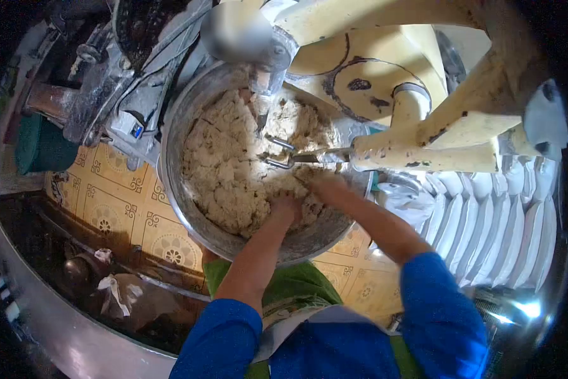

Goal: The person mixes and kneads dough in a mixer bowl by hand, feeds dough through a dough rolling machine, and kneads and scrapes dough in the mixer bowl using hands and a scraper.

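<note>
Evidently, a left hand (pixel 286 207) and a right hand (pixel 325 188) are resting in a bowl of dough

In the head view, the dough (pixel 227 167) is filling the middle of the frame, looking pale and crumbly and lying inside a round metal bowl (pixel 175 208). The left hand is pressing into it just below the centre of the frame. Its fingers are disappearing into the mass, so I cannot tell whether that grip is standing apart or closing on a lump. The right hand is lying slightly higher and to the right, just below a pronged metal attachment (pixel 315 158). It is blurring at the fingers, so its grip I cannot tell either.

The attachment is extending from a cream-coloured machine arm (pixel 423 151) that is crossing the upper right of the frame, and its prongs are sitting at the dough near the centre. A metal post (pixel 268 82) is standing at the bowl's upper edge.

Blue sleeves (pixel 445 303) are covering the upper arms at the bottom of the frame, and a green cloth (pixel 306 281) is showing just below the bowl. White bags (pixel 498 234) are standing in a row at the right, a green container (pixel 41 148) is sitting at the left, and patterned floor tiles (pixel 138 218) are showing around the bowl.
</note>
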Motion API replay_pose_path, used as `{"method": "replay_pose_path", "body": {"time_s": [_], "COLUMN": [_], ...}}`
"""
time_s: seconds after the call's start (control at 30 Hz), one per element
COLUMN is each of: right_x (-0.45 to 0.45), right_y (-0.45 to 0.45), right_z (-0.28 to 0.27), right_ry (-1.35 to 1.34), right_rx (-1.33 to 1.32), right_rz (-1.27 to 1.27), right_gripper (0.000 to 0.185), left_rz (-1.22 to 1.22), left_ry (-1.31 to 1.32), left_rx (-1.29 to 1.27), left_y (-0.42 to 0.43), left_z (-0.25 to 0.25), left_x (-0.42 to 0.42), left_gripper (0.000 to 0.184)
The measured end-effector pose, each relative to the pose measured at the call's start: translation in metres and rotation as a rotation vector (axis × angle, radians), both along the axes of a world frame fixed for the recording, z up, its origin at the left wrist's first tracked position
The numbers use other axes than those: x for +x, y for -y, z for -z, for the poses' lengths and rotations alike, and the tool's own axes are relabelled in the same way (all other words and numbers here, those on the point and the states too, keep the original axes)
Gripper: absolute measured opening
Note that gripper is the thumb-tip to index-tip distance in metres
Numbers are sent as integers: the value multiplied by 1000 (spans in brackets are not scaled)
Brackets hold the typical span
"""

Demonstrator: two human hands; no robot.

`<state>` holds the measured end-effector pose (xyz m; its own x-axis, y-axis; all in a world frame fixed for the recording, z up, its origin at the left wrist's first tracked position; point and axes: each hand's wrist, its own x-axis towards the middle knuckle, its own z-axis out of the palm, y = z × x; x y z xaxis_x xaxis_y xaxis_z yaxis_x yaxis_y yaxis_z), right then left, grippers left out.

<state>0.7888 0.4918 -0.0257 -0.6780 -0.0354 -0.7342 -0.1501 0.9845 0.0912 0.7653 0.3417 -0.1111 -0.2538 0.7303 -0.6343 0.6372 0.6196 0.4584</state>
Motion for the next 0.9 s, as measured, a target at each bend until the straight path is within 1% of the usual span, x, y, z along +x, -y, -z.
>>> {"method": "replay_pose_path", "body": {"time_s": [0.03,0.07,0.1,0.17,0.23,0.3,0.33,0.43,0.47,0.53,0.57,0.6,0.63,0.67,0.7,0.73,0.77,0.8,0.83,0.87,0.9], "right_x": [17,32,36,33,21,-2,-1,7,13,48,57,61,61,56,51,46,42,37,18,7,-10], "right_y": [-6,-15,-22,-18,-10,4,0,4,-2,-20,-21,-16,-16,-17,-13,-6,0,-3,0,-11,-11], "right_z": [-24,-49,-61,-41,-3,58,57,23,9,-19,-43,-78,-93,-85,-66,-41,-13,42,67,80,61], "right_ry": [4,-30,-66,-67,-80,-11,-7,-96,-103,-185,-186,-123,-60,-57,-133,-205,-280,-245,-213,-211,-81], "right_rx": [1,-45,-87,-64,-16,70,75,-319,-315,-97,-96,-72,-49,-52,-89,-129,-169,-89,-7,-9,-7], "right_rz": [9,53,88,76,34,299,306,859,854,130,136,118,99,100,102,102,103,136,172,169,120], "right_gripper": [27,21,18,18,18,20,20,22,22,19,19,17,16,16,16,16,16,16,16,16,19], "left_rz": [23,33,31,35,81,186,193,-7,-10,34,56,61,46,26,5,0,92,181,272,270,175], "left_ry": [40,41,59,111,114,108,112,14,9,81,119,119,90,65,43,52,67,76,82,84,-17], "left_rx": [-64,-62,-74,-116,-170,-256,-252,-76,-69,-53,-43,-42,17,73,125,117,56,-2,-58,-60,41], "left_y": [5,7,5,6,-1,-8,-5,18,20,25,24,24,26,30,32,28,17,3,-4,-5,-3], "left_z": [-16,-26,-35,-38,-20,-3,-6,-37,-37,-22,-19,-24,-29,-37,-42,-49,-60,-70,-71,-67,-59], "left_x": [0,-2,-8,-11,-17,-7,-5,-2,-4,0,2,4,7,8,8,10,14,15,14,14,23], "left_gripper": [72,72,72,73,71,66,66,59,59,58,58,58,50,43,37,37,41,46,52,52,51]}}
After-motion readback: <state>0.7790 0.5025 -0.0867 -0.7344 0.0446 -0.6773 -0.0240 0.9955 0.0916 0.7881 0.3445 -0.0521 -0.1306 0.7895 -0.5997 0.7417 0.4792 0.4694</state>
